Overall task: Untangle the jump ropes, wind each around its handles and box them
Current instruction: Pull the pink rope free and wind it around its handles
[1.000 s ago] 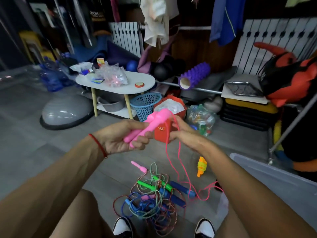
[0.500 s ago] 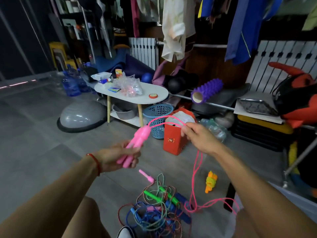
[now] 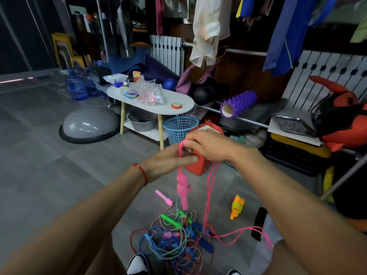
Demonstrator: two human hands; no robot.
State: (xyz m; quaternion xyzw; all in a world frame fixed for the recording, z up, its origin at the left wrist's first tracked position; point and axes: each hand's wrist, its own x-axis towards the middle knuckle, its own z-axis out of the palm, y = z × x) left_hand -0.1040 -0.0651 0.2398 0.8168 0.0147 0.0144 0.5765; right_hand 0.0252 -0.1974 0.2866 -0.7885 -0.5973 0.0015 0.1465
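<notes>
Head view: the pink handles, gripped in the left hand half a second ago, now dangle on the pink rope above the tangled ropes. The right hand pinches the rope; the left's straight fingers touch it. Winding looks paused

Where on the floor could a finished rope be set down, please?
Bare floor lies left of the tangled ropes, up to the grey dome, and between the orange wound rope and red box. Under the white table is crowded.
</notes>
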